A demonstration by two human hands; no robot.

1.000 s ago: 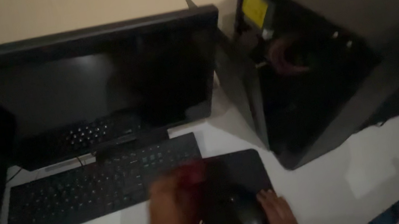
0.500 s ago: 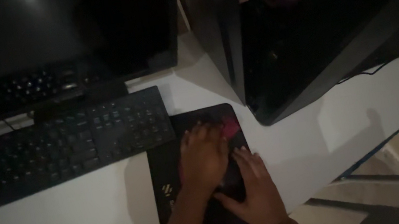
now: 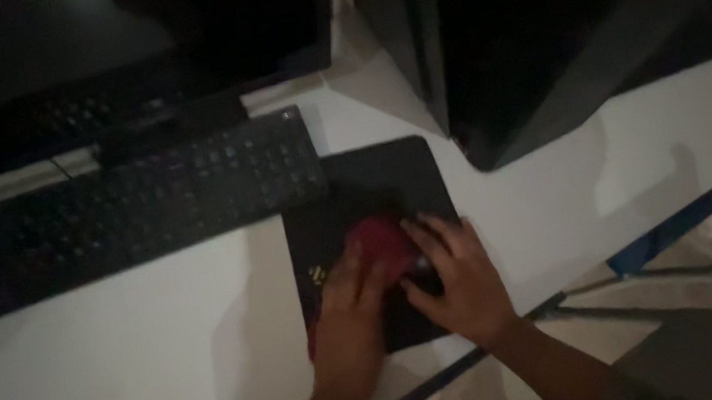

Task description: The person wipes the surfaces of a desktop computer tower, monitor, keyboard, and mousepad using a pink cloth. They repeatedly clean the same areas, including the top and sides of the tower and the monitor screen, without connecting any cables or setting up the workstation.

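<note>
A red cloth [image 3: 380, 242] is pressed onto a black mouse pad [image 3: 369, 190] near the front edge of the white surface [image 3: 114, 366]. The cloth is bunched under the left hand [image 3: 348, 312], whose grip is closed loosely over its near side. The right hand [image 3: 457, 275] is laid flat beside it with fingers spread; nothing is clearly held there, though something dark beneath the palm cannot be made out. The 2 hands are touching at the cloth. Wiping of the pad is judged to be under way: its middle is covered, while its far part and left strip are bare. A keyboard [image 3: 118, 216] lies just left of the pad, a monitor [image 3: 156, 41] behind, a computer tower [image 3: 556, 12] to the right.
</note>
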